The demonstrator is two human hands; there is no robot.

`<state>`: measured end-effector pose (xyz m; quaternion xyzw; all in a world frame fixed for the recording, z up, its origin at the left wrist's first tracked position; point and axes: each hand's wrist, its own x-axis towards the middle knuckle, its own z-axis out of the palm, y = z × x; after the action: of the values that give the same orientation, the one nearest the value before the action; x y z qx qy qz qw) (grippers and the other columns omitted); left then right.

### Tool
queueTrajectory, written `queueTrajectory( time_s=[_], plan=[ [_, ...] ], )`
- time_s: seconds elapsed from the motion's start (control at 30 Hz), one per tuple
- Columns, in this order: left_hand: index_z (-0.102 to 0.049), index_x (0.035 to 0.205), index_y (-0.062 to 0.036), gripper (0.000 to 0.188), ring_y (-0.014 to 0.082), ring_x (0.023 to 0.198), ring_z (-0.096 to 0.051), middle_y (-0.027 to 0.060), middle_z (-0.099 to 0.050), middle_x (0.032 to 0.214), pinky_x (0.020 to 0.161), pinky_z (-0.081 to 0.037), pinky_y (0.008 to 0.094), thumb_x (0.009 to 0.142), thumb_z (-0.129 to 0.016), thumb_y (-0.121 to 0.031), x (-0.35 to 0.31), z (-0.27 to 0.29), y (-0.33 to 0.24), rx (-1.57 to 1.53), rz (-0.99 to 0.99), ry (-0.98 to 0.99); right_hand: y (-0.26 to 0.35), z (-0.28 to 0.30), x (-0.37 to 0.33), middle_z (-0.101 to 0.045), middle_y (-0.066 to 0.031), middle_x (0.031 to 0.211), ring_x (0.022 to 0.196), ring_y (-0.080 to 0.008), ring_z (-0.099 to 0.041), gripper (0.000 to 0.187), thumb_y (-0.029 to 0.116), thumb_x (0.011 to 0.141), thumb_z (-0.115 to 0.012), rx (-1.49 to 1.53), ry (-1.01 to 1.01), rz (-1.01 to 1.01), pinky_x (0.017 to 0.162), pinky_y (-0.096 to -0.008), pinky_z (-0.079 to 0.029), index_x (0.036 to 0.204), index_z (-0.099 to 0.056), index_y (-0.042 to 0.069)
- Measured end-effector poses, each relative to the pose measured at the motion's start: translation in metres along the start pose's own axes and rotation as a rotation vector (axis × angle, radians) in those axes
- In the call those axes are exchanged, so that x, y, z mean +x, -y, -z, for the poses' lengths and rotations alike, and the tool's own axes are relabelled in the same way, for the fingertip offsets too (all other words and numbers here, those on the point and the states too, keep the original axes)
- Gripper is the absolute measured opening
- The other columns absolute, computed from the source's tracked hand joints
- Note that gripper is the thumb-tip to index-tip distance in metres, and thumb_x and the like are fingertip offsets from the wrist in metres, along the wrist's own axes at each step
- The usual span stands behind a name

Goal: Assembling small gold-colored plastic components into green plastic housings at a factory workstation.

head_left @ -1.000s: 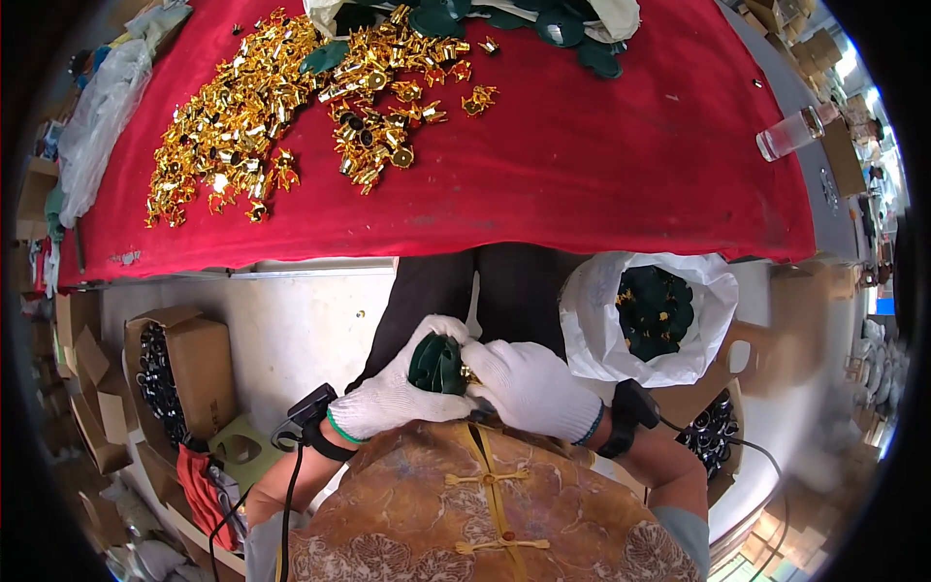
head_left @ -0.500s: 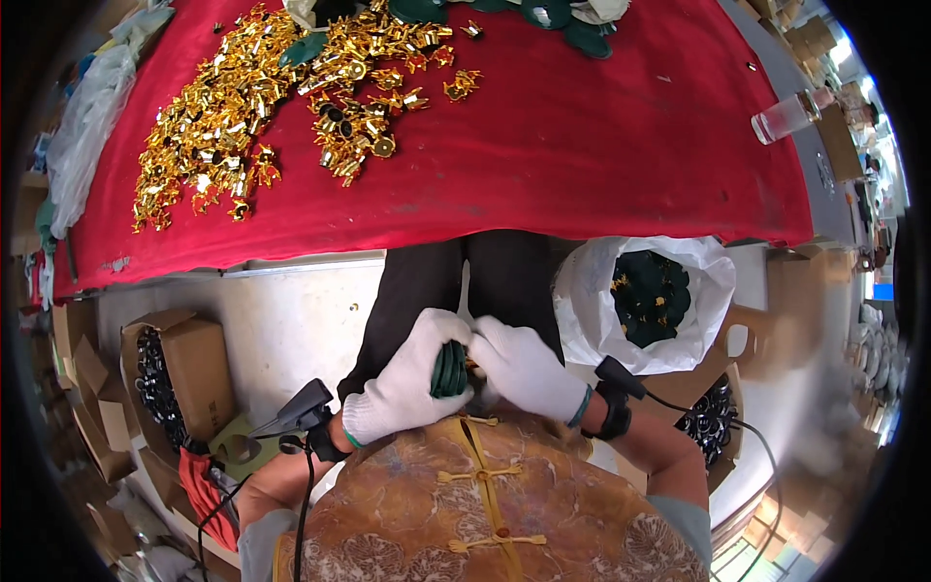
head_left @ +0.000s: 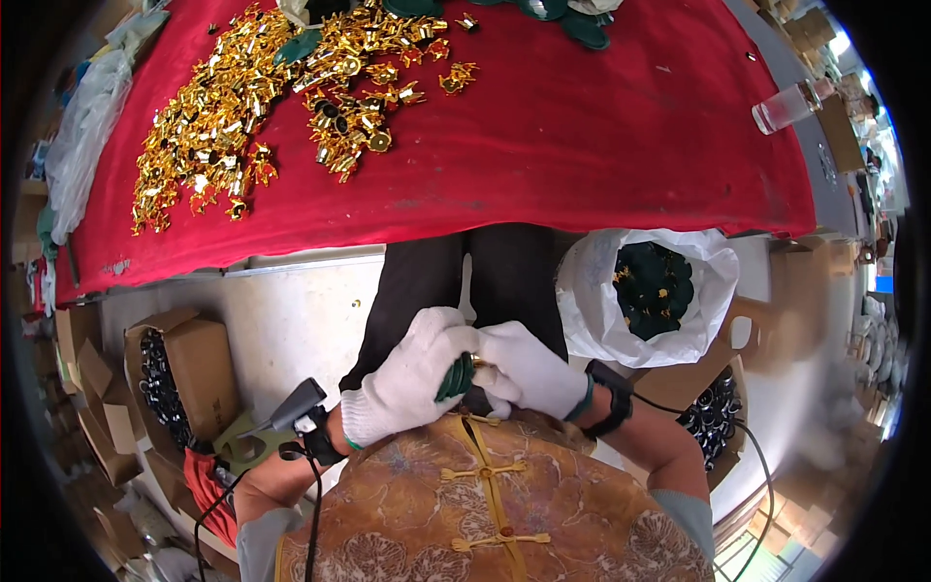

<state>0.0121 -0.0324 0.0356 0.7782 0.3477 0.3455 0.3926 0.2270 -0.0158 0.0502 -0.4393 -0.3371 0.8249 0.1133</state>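
Both of my hands wear white knitted gloves and meet above my lap. My left hand (head_left: 412, 373) is closed around a stack of thin dark green discs (head_left: 455, 378), tilted with their edges showing. My right hand (head_left: 533, 367) is pressed against the stack's right side, its fingertips pinching a small gold fitting (head_left: 477, 360) beside the discs. Most of that fitting is hidden by the glove. On the table beyond lies a wide heap of shiny gold pronged fittings (head_left: 218, 126), with a smaller cluster (head_left: 349, 126) to its right.
A red cloth (head_left: 582, 145) covers the table. More green discs (head_left: 585, 31) lie at its far edge, and a clear glass (head_left: 784, 109) lies at the right. Beside my right leg stands a white bag (head_left: 713, 330) of green discs with gold fittings. Cardboard boxes (head_left: 199, 364) flank me.
My left hand has turned slightly over the stack, so less of the discs shows and they tilt more. The gold fitting at my right fingertips has come into clearer view.
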Motion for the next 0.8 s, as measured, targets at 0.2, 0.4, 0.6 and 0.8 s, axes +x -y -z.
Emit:
queueTrajectory(
  time_s=[0.2,0.4,0.6,0.8],
  plan=[
    [-0.049,0.129,-0.008,0.064,0.026,0.112,-0.057,0.0117,-0.053,0.121,0.098,-0.05,0.0376,0.075,-0.081,0.006,-0.008,-0.006,0.001,-0.34,0.247,-0.044,-0.001,0.006,0.007,-0.065,-0.0111,0.09,0.062,-0.0243,-0.068,0.028,0.03,0.103,-0.064,-0.522,-0.177,0.224,0.057,-0.0379,-0.055,0.106,-0.064,0.002],
    [-0.045,0.136,-0.0127,0.072,0.0111,0.118,-0.051,0.0022,-0.05,0.129,0.104,-0.046,0.0309,0.077,-0.083,0.005,-0.001,0.018,-0.022,-1.035,0.894,0.07,-0.018,-0.004,-0.004,-0.064,-0.0164,0.099,0.08,-0.0349,-0.07,0.037,0.026,0.095,-0.075,-1.303,-0.294,0.751,0.066,-0.0458,-0.056,0.123,-0.06,0.007],
    [-0.046,0.134,-0.0103,0.065,0.0205,0.118,-0.056,0.0088,-0.054,0.117,0.102,-0.048,0.0381,0.08,-0.078,0.005,-0.007,0.001,-0.01,-0.36,0.287,0.003,-0.039,-0.005,0.01,-0.066,-0.0133,0.092,0.071,-0.03,-0.069,0.02,0.021,0.098,-0.072,-1.038,-0.325,0.847,0.063,-0.0402,-0.057,0.109,-0.065,0.006],
    [-0.05,0.126,-0.0075,0.067,0.0363,0.11,-0.059,0.0172,-0.054,0.119,0.098,-0.051,0.0432,0.069,-0.082,0.006,-0.003,-0.004,0.003,0.003,0.056,-0.012,0.005,-0.001,-0.001,-0.057,-0.0082,0.075,0.058,-0.0167,-0.062,0.025,0.026,0.103,-0.066,-0.297,-0.028,0.212,0.054,-0.0345,-0.052,0.109,-0.063,0.002]
  ],
)
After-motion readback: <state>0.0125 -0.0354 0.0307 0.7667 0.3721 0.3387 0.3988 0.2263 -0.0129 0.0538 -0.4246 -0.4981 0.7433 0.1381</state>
